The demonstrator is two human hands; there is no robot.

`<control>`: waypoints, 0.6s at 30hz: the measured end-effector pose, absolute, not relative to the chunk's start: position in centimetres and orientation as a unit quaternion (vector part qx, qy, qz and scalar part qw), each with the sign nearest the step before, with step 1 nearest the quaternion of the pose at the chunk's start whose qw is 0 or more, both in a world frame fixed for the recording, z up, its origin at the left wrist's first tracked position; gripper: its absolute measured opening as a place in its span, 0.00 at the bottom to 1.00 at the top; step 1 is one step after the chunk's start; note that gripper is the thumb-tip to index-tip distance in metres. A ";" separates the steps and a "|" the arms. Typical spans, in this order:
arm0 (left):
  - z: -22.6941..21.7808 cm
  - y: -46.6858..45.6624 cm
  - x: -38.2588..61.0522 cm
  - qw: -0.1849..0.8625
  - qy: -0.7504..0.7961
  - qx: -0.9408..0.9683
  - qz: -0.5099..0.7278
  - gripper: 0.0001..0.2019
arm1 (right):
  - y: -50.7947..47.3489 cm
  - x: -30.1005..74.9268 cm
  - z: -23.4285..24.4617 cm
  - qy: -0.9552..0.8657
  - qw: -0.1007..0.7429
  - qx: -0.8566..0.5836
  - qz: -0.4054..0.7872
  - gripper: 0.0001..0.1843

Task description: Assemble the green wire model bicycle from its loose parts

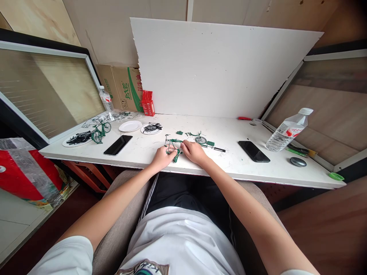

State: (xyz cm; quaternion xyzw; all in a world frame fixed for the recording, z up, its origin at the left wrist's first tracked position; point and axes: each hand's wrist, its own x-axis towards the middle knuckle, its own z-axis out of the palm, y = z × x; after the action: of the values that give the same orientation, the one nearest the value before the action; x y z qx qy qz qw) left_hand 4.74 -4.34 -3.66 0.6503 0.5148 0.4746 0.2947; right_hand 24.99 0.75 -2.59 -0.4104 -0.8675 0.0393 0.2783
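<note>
Close to the table's front edge, a small green model bicycle frame [174,141] is between my hands. My left hand [164,158] is closed on its lower left side. My right hand [194,151] pinches at the frame's right side; whether its fingertips hold a separate small part is hidden. Just beyond my right hand lie a loose model wheel [200,139], a green rectangular piece [210,143] and a thin black rod [219,149]. Several small green parts [194,134] rest behind the hands.
At left are a finished-looking green model bicycle [100,131], plates of black parts [151,128], a white plate [130,126] and a phone [118,145]. To the right are another phone [254,151], a water bottle [289,130] and a dark oval object [298,162]. A white board [223,72] stands behind.
</note>
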 end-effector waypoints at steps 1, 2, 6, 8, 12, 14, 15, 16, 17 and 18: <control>-3.7 -4.3 4.8 0.295 0.515 0.651 0.474 0.09 | 0.7 25.0 -2.6 -0.868 0.279 -0.410 0.039 0.18; -3.6 -4.4 4.8 0.295 0.515 0.651 0.474 0.09 | 0.7 25.0 -2.6 -0.868 0.279 -0.410 0.039 0.18; -3.5 -4.4 4.8 0.293 0.516 0.651 0.473 0.09 | 0.7 25.0 -2.5 -0.868 0.278 -0.409 0.039 0.19; -3.5 -4.5 4.8 0.291 0.518 0.652 0.471 0.09 | 0.7 25.0 -2.6 -0.868 0.276 -0.410 0.042 0.19; -3.5 -4.5 4.8 0.286 0.517 0.656 0.470 0.09 | 0.8 25.0 -2.6 -0.867 0.266 -0.419 0.045 0.19; -3.6 -4.5 4.8 0.286 0.517 0.656 0.470 0.09 | 0.9 25.0 -2.7 -0.867 0.265 -0.420 0.045 0.19; -3.6 -4.5 4.8 0.285 0.517 0.656 0.470 0.09 | 0.9 24.9 -2.7 -0.867 0.266 -0.418 0.044 0.19; -3.6 -4.5 4.8 0.285 0.517 0.657 0.470 0.09 | 0.9 24.9 -2.7 -0.868 0.267 -0.417 0.044 0.19; -3.7 -4.5 4.7 0.283 0.516 0.658 0.470 0.09 | 0.8 24.9 -2.7 -0.868 0.267 -0.416 0.044 0.19; -3.7 -4.4 4.7 0.280 0.515 0.660 0.470 0.09 | 0.8 24.9 -2.7 -0.868 0.267 -0.417 0.043 0.19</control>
State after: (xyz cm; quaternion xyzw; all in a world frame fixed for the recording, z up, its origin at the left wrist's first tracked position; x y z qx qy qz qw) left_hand 4.73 -4.44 -3.73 0.6596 0.5153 0.4703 0.2797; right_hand 24.92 0.82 -2.66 -0.4166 -0.8681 0.0431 0.2667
